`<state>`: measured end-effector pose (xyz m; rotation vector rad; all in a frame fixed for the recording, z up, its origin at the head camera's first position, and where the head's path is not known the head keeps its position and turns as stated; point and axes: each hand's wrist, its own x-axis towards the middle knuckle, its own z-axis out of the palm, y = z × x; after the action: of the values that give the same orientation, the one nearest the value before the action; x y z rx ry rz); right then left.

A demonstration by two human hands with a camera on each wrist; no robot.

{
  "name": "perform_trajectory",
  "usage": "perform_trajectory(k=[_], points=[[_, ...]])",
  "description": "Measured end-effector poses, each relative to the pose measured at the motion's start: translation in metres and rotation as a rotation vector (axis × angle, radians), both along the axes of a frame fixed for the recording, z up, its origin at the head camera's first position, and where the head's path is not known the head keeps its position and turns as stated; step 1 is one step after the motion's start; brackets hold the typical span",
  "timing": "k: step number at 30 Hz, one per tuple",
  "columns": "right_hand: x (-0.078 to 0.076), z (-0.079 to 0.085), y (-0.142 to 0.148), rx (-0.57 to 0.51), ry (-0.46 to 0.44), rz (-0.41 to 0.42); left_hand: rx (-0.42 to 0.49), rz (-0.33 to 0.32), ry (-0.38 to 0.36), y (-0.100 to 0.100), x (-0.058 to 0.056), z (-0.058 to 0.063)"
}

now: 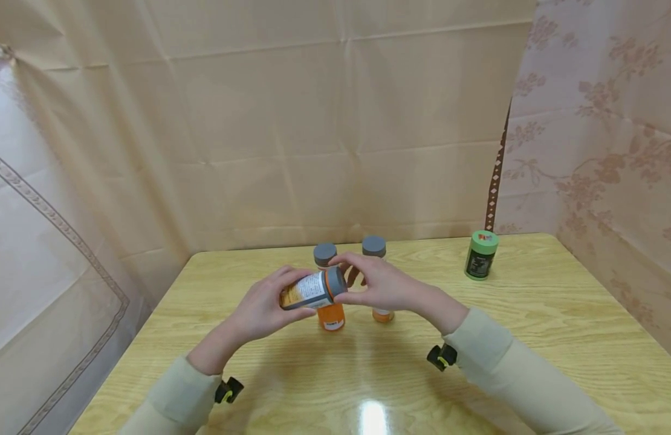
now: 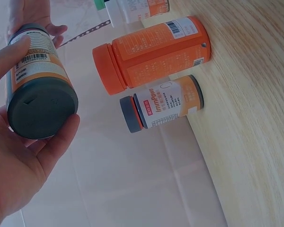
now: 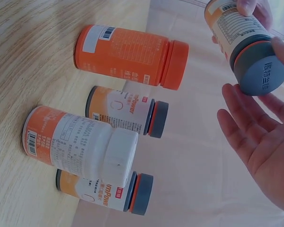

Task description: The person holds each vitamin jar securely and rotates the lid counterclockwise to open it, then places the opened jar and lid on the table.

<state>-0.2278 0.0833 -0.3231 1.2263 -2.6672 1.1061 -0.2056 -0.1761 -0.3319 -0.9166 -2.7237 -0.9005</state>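
Note:
My left hand [image 1: 262, 305] grips a supplement bottle [image 1: 308, 291] with a dark grey body, white-and-orange label and grey cap. The bottle is tilted nearly onto its side above the table, cap toward the right; its dark base faces the left wrist camera. At the cap [image 3: 265, 71], my right hand [image 1: 381, 281] has its thumb and a fingertip on opposite sides of the rim, while other fingers spread loosely. Behind the hands stand an orange bottle [image 3: 123, 56], a white bottle [image 3: 80, 142] and two grey-capped bottles [image 3: 125, 111], partly hidden in the head view.
A black jar with a green lid [image 1: 481, 255] stands upright at the back right of the wooden table [image 1: 531, 338]. Beige curtain cloth [image 1: 314, 121] hangs along the table's far edge, and flowered cloth [image 1: 613, 151] hangs on the right.

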Motion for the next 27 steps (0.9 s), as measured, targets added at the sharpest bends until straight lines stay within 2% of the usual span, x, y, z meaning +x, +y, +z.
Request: perform_trajectory(k=[5,8,11,19,22,27], points=[[-0.001,-0.0012,0.0003,-0.006,0.079,0.021,0.002,0.005,-0.001,-0.0008,-0.0011,-0.001],[-0.001,-0.0013,-0.0003,-0.015,0.09,0.025,0.004,0.005,0.0,-0.0016,-0.0015,-0.0016],[-0.0004,-0.0009,-0.001,-0.016,0.05,0.001,0.009,0.007,0.004,-0.0023,-0.0016,-0.0023],[0.0018,0.0019,-0.0034,0.009,-0.135,-0.075,0.016,0.008,0.001,-0.0041,-0.0003,-0.0024],[0.0019,0.0025,-0.0037,0.025,-0.152,-0.084,0.012,0.011,-0.008,-0.0043,0.0001,-0.0018],[0.0018,0.0025,-0.004,0.032,-0.122,-0.067,0.006,0.009,-0.003,-0.0043,0.0005,-0.0017]])
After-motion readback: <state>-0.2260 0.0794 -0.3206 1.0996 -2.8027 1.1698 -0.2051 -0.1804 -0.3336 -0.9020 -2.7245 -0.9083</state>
